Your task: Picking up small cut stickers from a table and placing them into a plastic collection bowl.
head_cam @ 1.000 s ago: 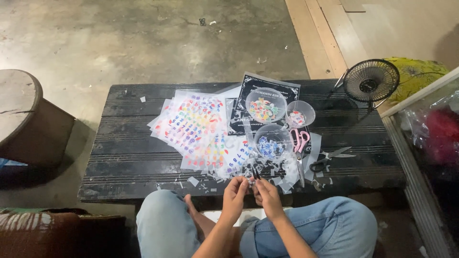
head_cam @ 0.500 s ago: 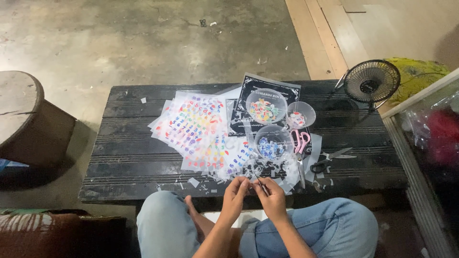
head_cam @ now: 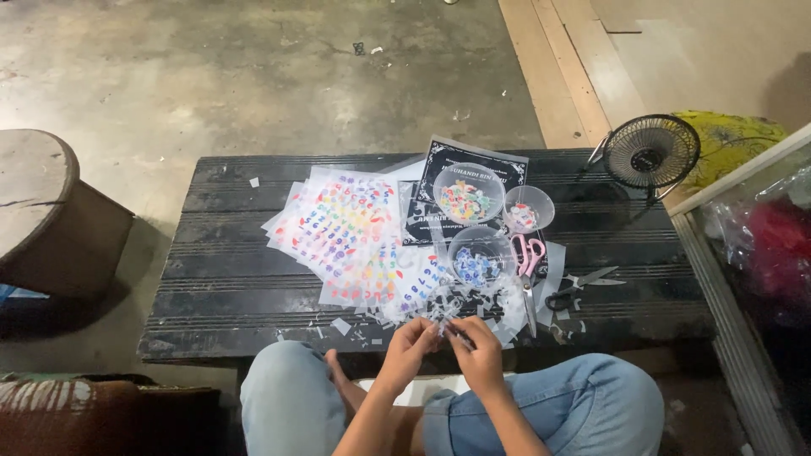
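My left hand [head_cam: 411, 342] and my right hand [head_cam: 478, 348] meet over the near edge of a low black table [head_cam: 220, 295], fingertips pinched together on a small clear sticker scrap [head_cam: 443, 322]. Just beyond them lies a heap of cut plastic scraps [head_cam: 456, 300]. Sheets of colourful letter and number stickers [head_cam: 346, 232] fan out across the table's middle. Three clear round bowls hold small coloured pieces: a large one [head_cam: 468, 193], a small one [head_cam: 528, 209] and one nearest me [head_cam: 480, 256].
Pink-handled scissors [head_cam: 528, 262] and black-handled scissors [head_cam: 579, 285] lie right of the bowls. A small black fan [head_cam: 651, 153] stands at the table's far right corner. A round wooden stool [head_cam: 51, 211] is at left. My jeans-clad knees [head_cam: 591, 405] sit under the table edge.
Both hands stay pinched together at the table's near edge; the fingers shift slightly on the scrap. Nothing else has moved.
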